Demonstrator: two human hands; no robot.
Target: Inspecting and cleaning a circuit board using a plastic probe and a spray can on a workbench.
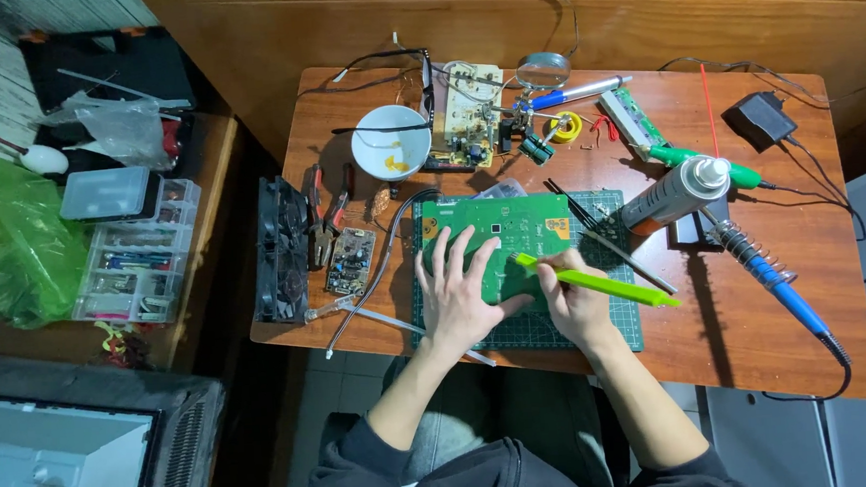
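Right grip: right hand (575,303) clenched on green brush (596,282), tip on green circuit board (501,239).
Left grip: left hand (459,290) released, flat, pinning board.
Board place: centre frame, on cutting mat (618,327), wooden surface (757,304).
Technique: light strokes, board pinned.
Nearby: spray can (675,191) right.

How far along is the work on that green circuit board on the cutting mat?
Set up: the green circuit board lies flat on the cutting mat, with the spray can and soldering iron beside it. In hand: the left hand presses the board down while the right hand works a green brush across it. How much of the board is left cannot be told.
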